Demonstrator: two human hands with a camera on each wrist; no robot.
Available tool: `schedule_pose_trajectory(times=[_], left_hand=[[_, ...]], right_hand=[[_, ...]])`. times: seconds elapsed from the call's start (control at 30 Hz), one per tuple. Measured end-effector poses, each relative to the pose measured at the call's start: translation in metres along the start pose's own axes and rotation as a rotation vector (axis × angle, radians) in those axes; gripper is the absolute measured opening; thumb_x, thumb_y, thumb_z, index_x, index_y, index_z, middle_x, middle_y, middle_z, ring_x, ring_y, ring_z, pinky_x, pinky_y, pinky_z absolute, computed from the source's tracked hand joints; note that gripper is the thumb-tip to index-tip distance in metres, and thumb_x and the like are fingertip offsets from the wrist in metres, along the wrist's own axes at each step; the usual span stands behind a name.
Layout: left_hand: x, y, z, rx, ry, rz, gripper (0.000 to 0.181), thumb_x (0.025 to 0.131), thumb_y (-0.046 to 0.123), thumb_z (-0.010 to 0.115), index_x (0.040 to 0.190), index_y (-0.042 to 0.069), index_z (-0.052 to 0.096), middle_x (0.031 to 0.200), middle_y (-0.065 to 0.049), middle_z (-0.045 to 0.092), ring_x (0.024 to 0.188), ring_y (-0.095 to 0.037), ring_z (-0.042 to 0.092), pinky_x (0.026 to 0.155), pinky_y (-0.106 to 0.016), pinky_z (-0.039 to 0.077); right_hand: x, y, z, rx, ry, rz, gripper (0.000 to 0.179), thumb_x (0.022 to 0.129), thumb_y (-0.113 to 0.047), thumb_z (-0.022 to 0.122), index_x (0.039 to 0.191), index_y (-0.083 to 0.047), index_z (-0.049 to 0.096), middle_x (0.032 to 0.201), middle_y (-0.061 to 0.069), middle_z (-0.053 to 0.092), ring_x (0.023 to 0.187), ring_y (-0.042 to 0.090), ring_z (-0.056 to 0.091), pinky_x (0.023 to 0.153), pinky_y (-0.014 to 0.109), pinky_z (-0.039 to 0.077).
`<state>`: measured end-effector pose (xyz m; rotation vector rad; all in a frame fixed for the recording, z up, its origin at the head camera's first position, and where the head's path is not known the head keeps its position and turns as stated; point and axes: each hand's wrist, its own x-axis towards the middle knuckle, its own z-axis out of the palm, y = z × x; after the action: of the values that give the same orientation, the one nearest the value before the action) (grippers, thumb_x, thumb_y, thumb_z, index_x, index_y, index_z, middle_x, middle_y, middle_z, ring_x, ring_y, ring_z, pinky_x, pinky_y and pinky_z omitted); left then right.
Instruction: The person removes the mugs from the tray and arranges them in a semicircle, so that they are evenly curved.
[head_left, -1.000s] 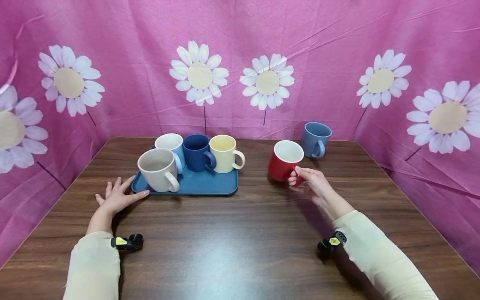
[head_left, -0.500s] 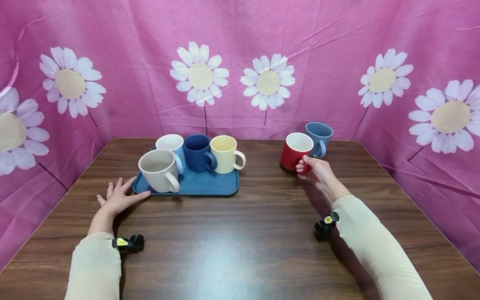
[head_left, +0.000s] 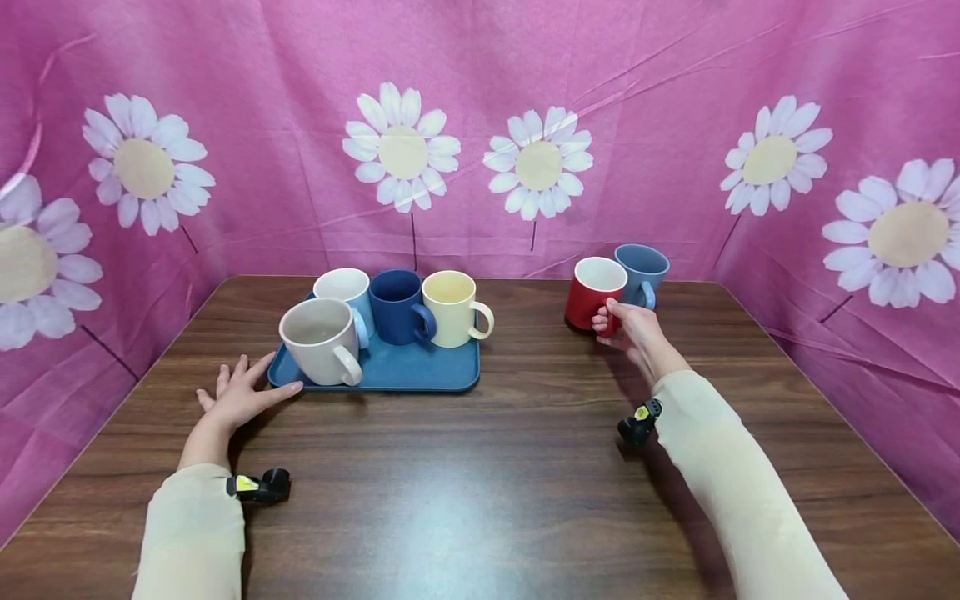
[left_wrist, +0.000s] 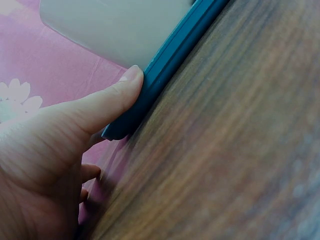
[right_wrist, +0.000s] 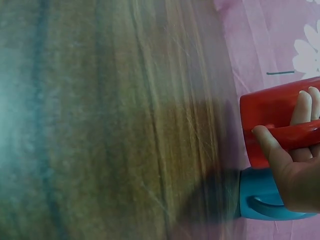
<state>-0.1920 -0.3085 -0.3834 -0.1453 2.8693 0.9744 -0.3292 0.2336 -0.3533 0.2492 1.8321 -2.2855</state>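
In the head view my right hand (head_left: 626,327) grips the handle of a red mug (head_left: 588,302) with a white inside. The mug stands upright at the back right, right beside a grey-blue mug (head_left: 640,265). The right wrist view shows fingers through the red mug's handle (right_wrist: 299,135) and the thumb on it. At the left, my left hand (head_left: 238,402) lies with fingers spread at the corner of a blue tray (head_left: 420,375). Its thumb (left_wrist: 117,97) touches the tray's rim. A large beige mug (head_left: 315,342) stands on the tray near this hand.
Along the tray's back stand a light-blue mug (head_left: 347,287) with a white inside, a navy mug (head_left: 395,308) and a pale yellow mug (head_left: 447,310). The yellow mug's handle juts past the tray's right edge. A pink flowered cloth (head_left: 465,225) hangs behind the wooden table (head_left: 450,467).
My right hand has carried the red mug to the right and back, up beside the grey-blue mug. The left hand stays at the tray's corner.
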Motion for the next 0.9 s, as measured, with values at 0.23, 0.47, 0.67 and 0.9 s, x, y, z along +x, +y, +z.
schedule_pose_trajectory(times=[0.23, 0.47, 0.67, 0.9], left_hand=[[-0.001, 0.001, 0.0, 0.0, -0.001, 0.001, 0.089, 0.076, 0.054, 0.053, 0.138, 0.005, 0.012, 0.133, -0.035, -0.008, 0.116, -0.051, -0.018, 0.074, -0.068, -0.019], [-0.001, 0.001, 0.0, -0.002, -0.002, 0.0, 0.089, 0.076, 0.055, 0.053, 0.138, 0.005, 0.012, 0.133, -0.035, -0.008, 0.116, -0.051, -0.019, 0.074, -0.068, -0.019], [0.0, -0.001, 0.0, 0.003, -0.003, -0.002, 0.09, 0.076, 0.055, 0.053, 0.138, 0.005, 0.011, 0.133, -0.035, -0.008, 0.115, -0.051, -0.019, 0.074, -0.068, -0.019], [-0.001, -0.001, 0.0, 0.001, -0.005, 0.002, 0.089, 0.076, 0.055, 0.053, 0.138, 0.005, 0.012, 0.133, -0.035, -0.008, 0.115, -0.052, -0.018, 0.073, -0.068, -0.019]], right_hand=[[0.023, 0.005, -0.011, 0.041, 0.027, 0.024, 0.025, 0.086, -0.023, 0.054, 0.071, -0.004, 0.061, 0.06, 0.006, 0.06, 0.057, 0.015, 0.059, 0.07, 0.041, 0.047], [0.023, 0.005, -0.012, 0.067, -0.014, 0.024, 0.023, 0.086, -0.022, 0.054, 0.074, -0.003, 0.059, 0.059, 0.006, 0.06, 0.057, 0.014, 0.059, 0.069, 0.039, 0.048], [0.002, -0.004, 0.004, 0.023, -0.012, 0.011, 0.026, 0.089, -0.021, 0.048, 0.071, -0.005, 0.057, 0.058, 0.003, 0.059, 0.057, 0.011, 0.058, 0.077, 0.038, 0.044], [-0.004, -0.009, 0.009, 0.001, 0.031, 0.048, 0.028, 0.091, -0.021, 0.043, 0.07, -0.007, 0.056, 0.058, 0.002, 0.059, 0.058, 0.01, 0.057, 0.091, 0.043, 0.032]])
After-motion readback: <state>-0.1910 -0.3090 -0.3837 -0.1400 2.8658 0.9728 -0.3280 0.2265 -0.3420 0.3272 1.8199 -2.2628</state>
